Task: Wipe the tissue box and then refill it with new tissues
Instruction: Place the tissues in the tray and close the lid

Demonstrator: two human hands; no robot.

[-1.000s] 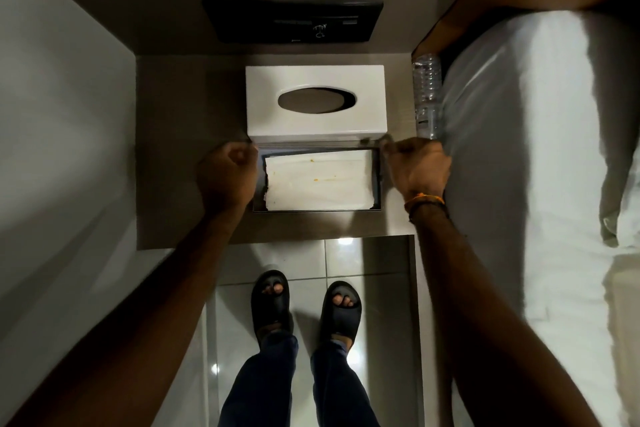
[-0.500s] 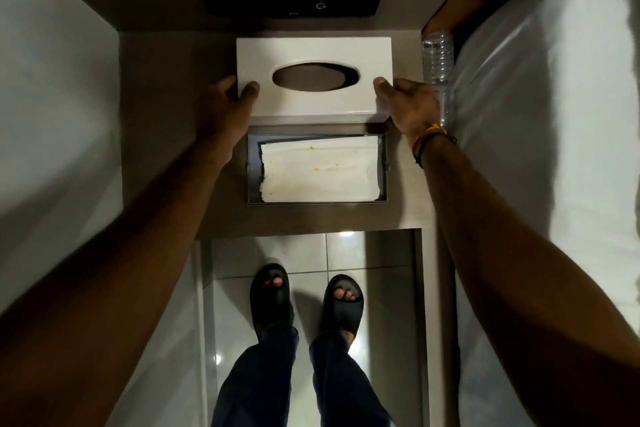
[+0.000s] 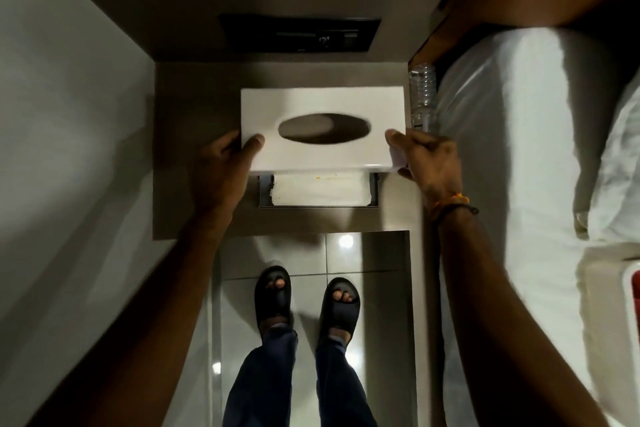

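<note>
A white tissue box cover (image 3: 322,104) with a dark oval slot is lifted off the shelf and blurred by motion. My left hand (image 3: 221,180) grips its left end and my right hand (image 3: 429,166) grips its right end. Below its near edge lies a grey metal base tray (image 3: 374,191) holding a flat stack of white tissues (image 3: 320,189) with small orange specks. The cover hides the far part of the tray and stack.
The tray rests on a grey-brown shelf (image 3: 194,107). A clear plastic bottle (image 3: 422,97) stands at the shelf's right edge beside a white bed (image 3: 519,149). A black panel (image 3: 299,33) is on the back wall. My sandalled feet stand on tiled floor (image 3: 374,288).
Both hands left the tray's sides, took the cover by its ends and brought it from behind the tray toward me, over the tray's far part.
</note>
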